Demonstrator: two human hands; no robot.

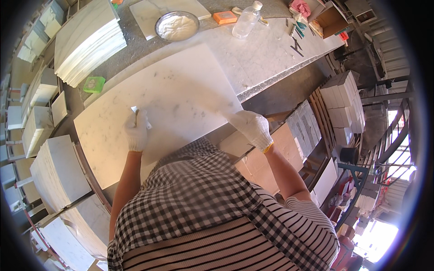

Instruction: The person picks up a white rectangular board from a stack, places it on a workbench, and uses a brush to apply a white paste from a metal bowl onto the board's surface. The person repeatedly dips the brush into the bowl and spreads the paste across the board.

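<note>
A pale marble slab (pixel 181 86) with grey spots lies on the bench before me. My left hand (pixel 137 133), in a white knitted glove, is closed over the slab round a small scraper (pixel 134 109). Only its bright flat tip shows clearly beyond the fingers. At the slab's right edge, near the corner, is my right hand (pixel 253 128), gloved in white with a yellow cuff. Its fingers point left at the slab and are smeared, so their grip is unclear. Beyond the slab, a metal bowl (pixel 177 27) holds white paste.
A clear bottle (pixel 246 21) and an orange box (pixel 224 17) stand at the back. A green box (pixel 94 84) sits left of the slab, below stacked marble tiles (pixel 88 40). Dark tools (pixel 296 45) and an open carton (pixel 332 20) lie far right.
</note>
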